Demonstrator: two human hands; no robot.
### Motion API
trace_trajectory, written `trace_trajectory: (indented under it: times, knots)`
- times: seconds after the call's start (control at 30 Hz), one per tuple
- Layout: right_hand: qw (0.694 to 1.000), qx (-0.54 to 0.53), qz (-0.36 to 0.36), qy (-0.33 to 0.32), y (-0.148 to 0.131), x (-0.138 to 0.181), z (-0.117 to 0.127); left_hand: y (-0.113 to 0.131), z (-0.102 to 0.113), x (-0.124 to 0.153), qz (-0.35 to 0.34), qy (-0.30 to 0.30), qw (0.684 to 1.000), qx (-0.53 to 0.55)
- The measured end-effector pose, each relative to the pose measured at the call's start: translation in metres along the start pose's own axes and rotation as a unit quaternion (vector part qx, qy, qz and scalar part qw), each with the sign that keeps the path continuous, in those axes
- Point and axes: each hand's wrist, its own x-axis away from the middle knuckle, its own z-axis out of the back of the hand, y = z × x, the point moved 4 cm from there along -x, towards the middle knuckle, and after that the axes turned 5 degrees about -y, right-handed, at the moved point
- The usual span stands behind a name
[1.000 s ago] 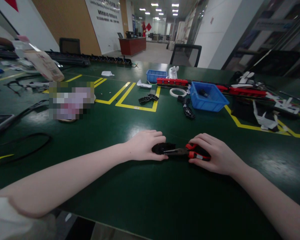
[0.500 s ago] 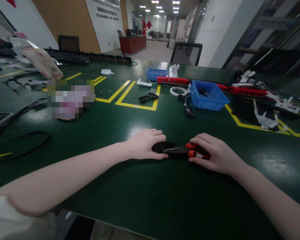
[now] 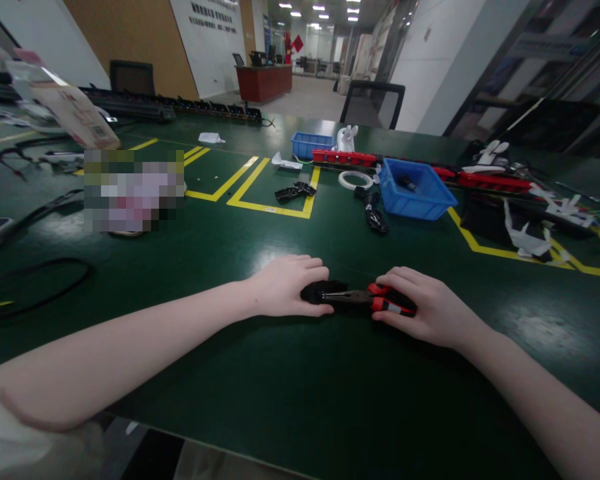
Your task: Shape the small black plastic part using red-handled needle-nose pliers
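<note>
Near the middle of the green table [image 3: 280, 373], my left hand [image 3: 293, 287] is closed around a black piece [image 3: 312, 292] whose exact kind I cannot make out. My right hand [image 3: 430, 307] grips the red and black handles of long-nose pliers [image 3: 380, 298]. The slim metal jaws point left and reach the black piece beside my left thumb. Whether the jaw tips pinch it or only lie against it is too small to tell. My left fingers and palm hide part of the black piece.
Beyond my hands stand a blue bin [image 3: 417, 193] with dark parts inside and a smaller blue tray [image 3: 313, 145]. Nearby lie a white tape ring [image 3: 356, 180], a black wrapped bundle [image 3: 375, 217] and black strips [image 3: 295, 192]. A bottle [image 3: 70, 110] and cables [image 3: 40, 293] are at left.
The view has shifted slightly, so everything sits a little further left. Both hands keep their grips; the pliers' jaws still meet the black piece.
</note>
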Motion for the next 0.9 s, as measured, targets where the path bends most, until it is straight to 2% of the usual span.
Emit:
trace_trajectory:
  times: [0.8,0.9]
  knots:
    - [0.999,0.043,-0.001,-0.018,0.0007,-0.0006,-0.0007,0.0019,0.0019,0.0024,0.014,-0.009,1.000,-0.003]
    - [0.999,0.043,-0.003,-0.014,0.0004,-0.0006,-0.0001,0.0028,0.0058,0.0052,0.007,0.024,1.000,0.018]
